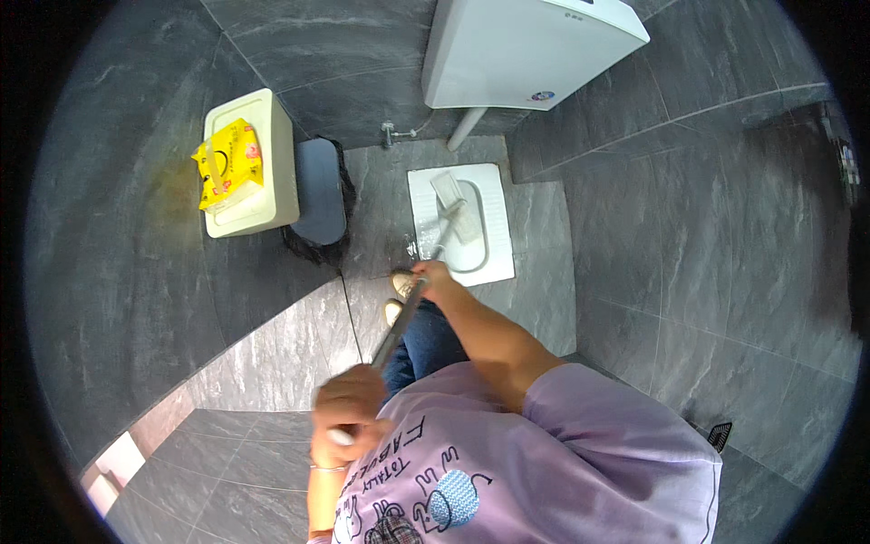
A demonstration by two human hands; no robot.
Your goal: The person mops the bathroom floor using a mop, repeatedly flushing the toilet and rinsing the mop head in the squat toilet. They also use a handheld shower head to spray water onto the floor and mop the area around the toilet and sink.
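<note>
A flat mop with a grey metal pole (pixel 398 325) runs diagonally before me. My left hand (pixel 350 406) is wrapped around the pole's upper end, where a pale tip shows; the hand is slightly blurred. Farther down, my right hand (pixel 435 279) grips the same pole. The mop's pale rectangular head (pixel 465 226) lies tilted across the basin of a white squat toilet (pixel 501 234) set in the floor. Whether its underside touches the bottom of the basin cannot be seen.
A grey-lidded bin (pixel 318 194) with a dark bag stands left of the toilet. Beside it, a cream bin (pixel 282 183) carries a yellow tissue pack (pixel 231 165). A white cistern (pixel 523 54), its pipe (pixel 467 129) and a small tap (pixel 388 134) are at the back wall.
</note>
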